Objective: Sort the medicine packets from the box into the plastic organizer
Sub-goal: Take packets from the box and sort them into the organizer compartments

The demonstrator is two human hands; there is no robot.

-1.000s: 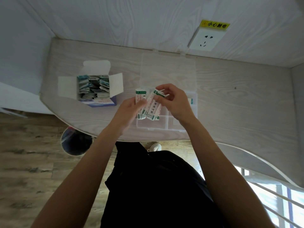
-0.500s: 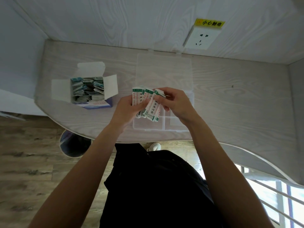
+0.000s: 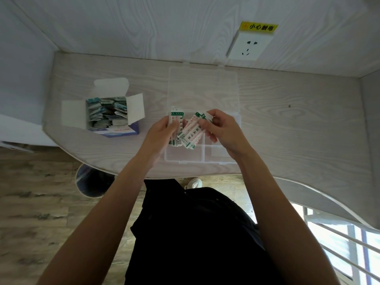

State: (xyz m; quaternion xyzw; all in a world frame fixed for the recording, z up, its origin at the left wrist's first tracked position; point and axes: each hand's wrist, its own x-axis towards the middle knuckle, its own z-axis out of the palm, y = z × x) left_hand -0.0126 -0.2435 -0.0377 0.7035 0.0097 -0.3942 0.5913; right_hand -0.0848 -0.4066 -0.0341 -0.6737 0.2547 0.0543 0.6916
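Two hands, one loose fan of medicine packets (image 3: 186, 130) above the plastic organizer (image 3: 202, 155).

Left hand (image 3: 161, 133) and right hand (image 3: 221, 128) each pinch packets; a slipped grip could mix them across compartments. The box (image 3: 109, 114) sits well left.

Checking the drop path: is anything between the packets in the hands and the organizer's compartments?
Nothing visible. The lid lies open behind, and both the left hand and right hand hold packets directly over the organizer.

Clear glossy plastic organizer (image 3: 202, 87) on matt pale woodgrain desk (image 3: 287, 128); cardboard box (image 3: 115, 112).
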